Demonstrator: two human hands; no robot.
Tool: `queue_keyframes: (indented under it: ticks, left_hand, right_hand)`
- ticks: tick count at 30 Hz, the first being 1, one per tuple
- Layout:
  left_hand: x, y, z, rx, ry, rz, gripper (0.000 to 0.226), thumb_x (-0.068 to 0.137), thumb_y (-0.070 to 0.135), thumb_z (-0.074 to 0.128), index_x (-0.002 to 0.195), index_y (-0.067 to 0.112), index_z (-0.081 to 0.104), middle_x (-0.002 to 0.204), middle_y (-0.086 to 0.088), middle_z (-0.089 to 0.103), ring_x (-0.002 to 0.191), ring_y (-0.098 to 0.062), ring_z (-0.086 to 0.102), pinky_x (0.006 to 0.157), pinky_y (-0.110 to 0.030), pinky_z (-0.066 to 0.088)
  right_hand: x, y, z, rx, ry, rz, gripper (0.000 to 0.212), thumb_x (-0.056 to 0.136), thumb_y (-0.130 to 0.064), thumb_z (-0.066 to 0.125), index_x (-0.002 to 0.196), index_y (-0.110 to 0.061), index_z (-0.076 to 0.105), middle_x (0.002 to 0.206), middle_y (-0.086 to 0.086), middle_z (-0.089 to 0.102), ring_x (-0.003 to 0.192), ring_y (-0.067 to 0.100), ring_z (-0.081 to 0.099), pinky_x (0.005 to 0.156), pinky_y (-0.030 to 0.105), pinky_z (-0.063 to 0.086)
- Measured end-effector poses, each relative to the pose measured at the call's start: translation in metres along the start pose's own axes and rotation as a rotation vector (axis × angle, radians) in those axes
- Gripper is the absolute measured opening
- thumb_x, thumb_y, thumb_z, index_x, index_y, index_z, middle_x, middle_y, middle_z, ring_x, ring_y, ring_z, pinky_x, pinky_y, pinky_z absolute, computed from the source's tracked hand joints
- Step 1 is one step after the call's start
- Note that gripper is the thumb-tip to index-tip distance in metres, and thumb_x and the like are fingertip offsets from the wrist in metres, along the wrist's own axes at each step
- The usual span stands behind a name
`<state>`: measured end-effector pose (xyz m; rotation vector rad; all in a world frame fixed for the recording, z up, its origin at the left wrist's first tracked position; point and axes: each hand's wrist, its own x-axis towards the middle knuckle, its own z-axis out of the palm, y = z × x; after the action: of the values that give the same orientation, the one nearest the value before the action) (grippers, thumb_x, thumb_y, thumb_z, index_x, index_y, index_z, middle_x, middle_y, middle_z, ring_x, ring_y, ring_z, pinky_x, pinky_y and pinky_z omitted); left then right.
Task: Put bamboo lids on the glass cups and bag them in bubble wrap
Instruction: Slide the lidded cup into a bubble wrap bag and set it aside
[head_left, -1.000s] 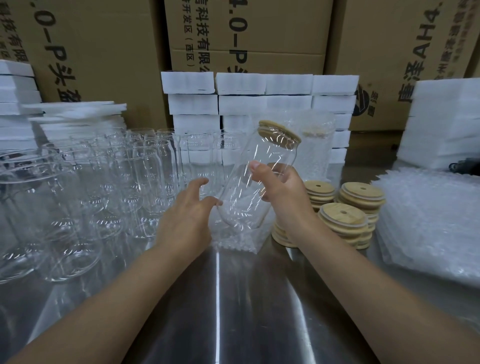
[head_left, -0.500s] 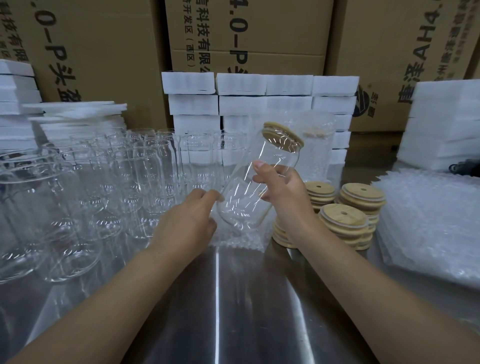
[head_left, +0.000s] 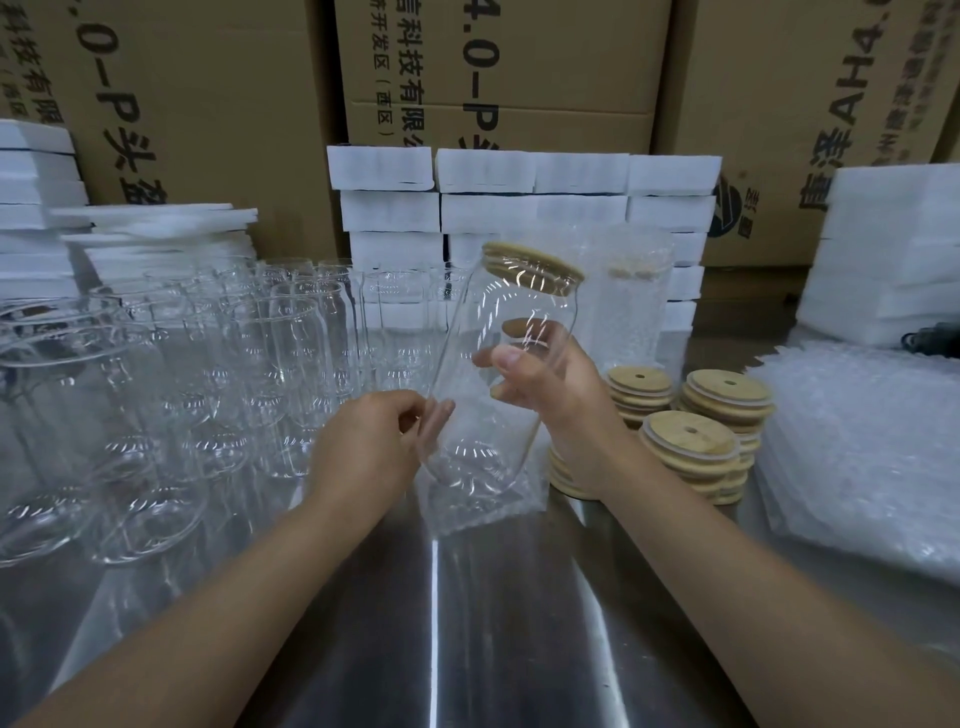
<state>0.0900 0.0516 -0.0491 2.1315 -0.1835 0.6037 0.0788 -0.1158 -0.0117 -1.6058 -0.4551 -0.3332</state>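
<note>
Hands are both busy over the middle of the worktop. The right hand has a glass cup up in the air with the bamboo lid already on it. The cup is tilted, so the lid end leans away and to the right and the base points down toward the near left. The grip is round the middle of the cup: thumb on the near side, other fingers curled round the back, and you can see them through the glass.

The base of the cup is right at the mouth of a bubble wrap bag, which droops onto the steel under it. Honestly can't tell how far in the base is, since both are see-through. The left hand sits just left of the base, fingers bunched together and curled, pinching the edge of that bag.

The left half of the worktop is packed with empty cups, upright and unlidded, in rows running back to the far edge. Just right of the right hand are stacks of loose lids, close together, the top ones each with a small hole. Past them, along the right edge, lies a flat pile of bags. Behind the held cup, toward the far edge, a bagged cup stands upright with a lid showing through the wrap. White foam blocks are stacked along the far edge, with printed cardboard boxes behind them.
</note>
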Motion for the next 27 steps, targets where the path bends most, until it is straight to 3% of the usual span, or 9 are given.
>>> queue_keyframes:
  ticks: [2, 6, 10, 13, 17, 20, 22, 24, 27]
  left_hand:
    - [0.002, 0.000, 0.001, -0.006, 0.026, -0.016, 0.034, 0.089, 0.045, 0.064, 0.061, 0.026, 0.062, 0.052, 0.002, 0.058, 0.052, -0.022, 0.052, 0.060, -0.042, 0.049]
    - [0.006, 0.002, -0.004, 0.010, 0.019, -0.071, 0.012, 0.087, 0.032, 0.064, 0.076, 0.034, 0.063, 0.059, 0.002, 0.066, 0.056, -0.016, 0.061, 0.062, -0.036, 0.050]
    - [0.005, 0.003, -0.005, 0.011, -0.047, -0.124, 0.010, 0.084, 0.028, 0.059, 0.089, 0.036, 0.062, 0.051, 0.007, 0.065, 0.059, -0.016, 0.063, 0.073, -0.038, 0.055]
    - [0.001, 0.007, -0.008, -0.044, -0.039, -0.140, 0.031, 0.073, 0.046, 0.044, 0.097, 0.038, 0.063, 0.047, 0.007, 0.060, 0.060, -0.016, 0.062, 0.077, -0.041, 0.054]
    - [-0.001, 0.008, -0.007, 0.028, -0.096, -0.125, 0.051, 0.067, 0.051, 0.043, 0.113, 0.038, 0.059, 0.057, 0.007, 0.063, 0.070, -0.014, 0.064, 0.080, -0.038, 0.052]
    - [-0.001, 0.006, -0.003, -0.031, -0.182, -0.107, 0.060, 0.067, 0.049, 0.045, 0.126, 0.035, 0.054, 0.052, 0.009, 0.059, 0.067, -0.015, 0.061, 0.078, -0.037, 0.051]
    - [-0.001, 0.004, -0.001, -0.051, -0.212, -0.062, 0.070, 0.065, 0.046, 0.049, 0.134, 0.035, 0.047, 0.063, 0.012, 0.058, 0.067, -0.011, 0.058, 0.073, -0.036, 0.049]
    - [0.001, 0.002, 0.000, 0.004, -0.250, 0.007, 0.084, 0.060, 0.045, 0.054, 0.142, 0.035, 0.038, 0.088, 0.015, 0.051, 0.080, -0.008, 0.055, 0.076, -0.031, 0.046]
    - [0.002, -0.003, 0.002, 0.134, -0.323, 0.132, 0.107, 0.060, 0.040, 0.072, 0.152, 0.033, 0.017, 0.122, 0.017, 0.033, 0.122, -0.013, 0.037, 0.102, -0.028, 0.032]
  right_hand:
    - [0.001, 0.004, -0.002, -0.012, -0.006, 0.027, 0.071, 0.052, -0.060, 0.068, 0.112, -0.027, 0.049, 0.106, 0.003, 0.068, 0.093, 0.011, 0.065, 0.090, 0.038, 0.052]
    - [0.003, 0.010, -0.004, -0.065, 0.005, 0.046, 0.071, 0.051, -0.062, 0.072, 0.112, -0.037, 0.047, 0.110, -0.005, 0.066, 0.101, 0.015, 0.065, 0.092, 0.045, 0.054]
    - [0.002, 0.010, -0.004, -0.143, 0.049, 0.011, 0.076, 0.052, -0.066, 0.072, 0.118, -0.040, 0.044, 0.113, -0.014, 0.064, 0.098, 0.015, 0.064, 0.079, 0.029, 0.054]
    - [0.002, 0.010, -0.004, -0.186, 0.085, 0.000, 0.076, 0.056, -0.063, 0.075, 0.120, -0.042, 0.042, 0.112, -0.021, 0.062, 0.099, 0.008, 0.061, 0.073, 0.015, 0.044]
    - [0.002, 0.011, -0.004, -0.196, 0.122, 0.018, 0.079, 0.055, -0.061, 0.078, 0.121, -0.041, 0.039, 0.115, -0.022, 0.058, 0.102, 0.002, 0.056, 0.073, 0.015, 0.041]
    - [0.002, 0.014, -0.004, -0.167, 0.126, 0.044, 0.080, 0.056, -0.060, 0.080, 0.122, -0.039, 0.040, 0.116, -0.022, 0.057, 0.104, 0.006, 0.057, 0.074, 0.018, 0.042]
    - [0.003, 0.016, -0.003, -0.137, 0.121, 0.067, 0.078, 0.058, -0.058, 0.081, 0.122, -0.038, 0.041, 0.116, -0.022, 0.057, 0.106, 0.007, 0.059, 0.076, 0.019, 0.044]
    - [0.002, 0.017, -0.003, -0.115, 0.113, 0.086, 0.078, 0.058, -0.057, 0.083, 0.122, -0.038, 0.041, 0.117, -0.023, 0.056, 0.106, 0.008, 0.059, 0.077, 0.020, 0.045]
    - [0.002, 0.018, -0.001, -0.082, 0.093, 0.102, 0.081, 0.054, -0.057, 0.084, 0.121, -0.040, 0.042, 0.119, -0.023, 0.056, 0.106, 0.007, 0.061, 0.076, 0.019, 0.046]
